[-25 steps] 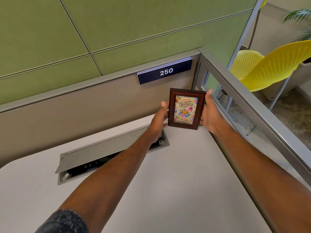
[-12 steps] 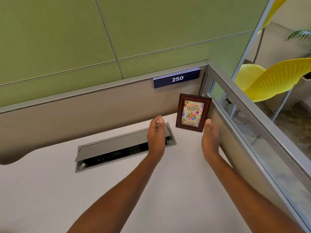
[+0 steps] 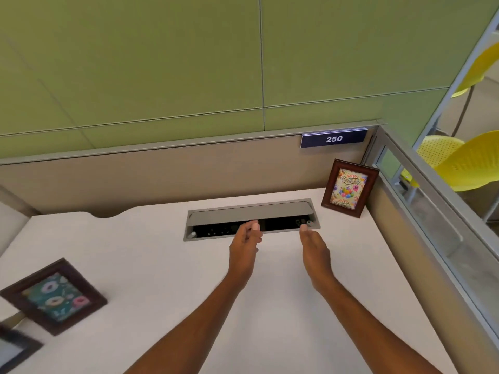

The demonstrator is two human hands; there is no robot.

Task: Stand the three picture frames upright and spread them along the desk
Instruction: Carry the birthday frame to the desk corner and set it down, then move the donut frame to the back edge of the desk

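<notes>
A brown frame with a birthday card (image 3: 349, 188) stands upright in the desk's far right corner, free of both hands. A dark frame with a doughnut picture (image 3: 54, 295) lies flat at the left of the white desk (image 3: 162, 265). Only a corner of a third, black frame (image 3: 13, 349) shows at the bottom left edge. My left hand (image 3: 245, 247) and my right hand (image 3: 314, 248) hover mid-desk with relaxed fingers, holding nothing, well short of the birthday frame.
An open grey cable tray (image 3: 251, 218) is sunk into the desk just beyond my fingertips. A beige and green partition with a "250" plate (image 3: 334, 138) backs the desk. A glass side panel (image 3: 432, 211) bounds the right; yellow chairs (image 3: 464, 160) stand beyond it.
Both hands let go of the birthday frame, which now stands in the corner, and drew back toward me. My view swung left, bringing the two other frames into sight.
</notes>
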